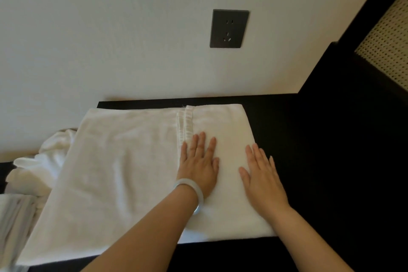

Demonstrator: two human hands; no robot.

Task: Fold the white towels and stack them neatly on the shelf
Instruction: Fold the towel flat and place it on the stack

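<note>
Pale wall [110, 28] | black tabletop [320, 161] | one white towel [110, 172] flat on tabletop, long axis left-right, right end folded over | crumpled white heap [44, 157] at left, count unclear | left hand [198, 165], right hand [262, 179] both flat, fingers straight, pressing the fold | one dark socket [228, 28]

You're in a home or hotel room: dark socket [229, 28] on a plain wall [110, 28], black shelf [309, 161], cane-weave panel [386, 51].
</note>
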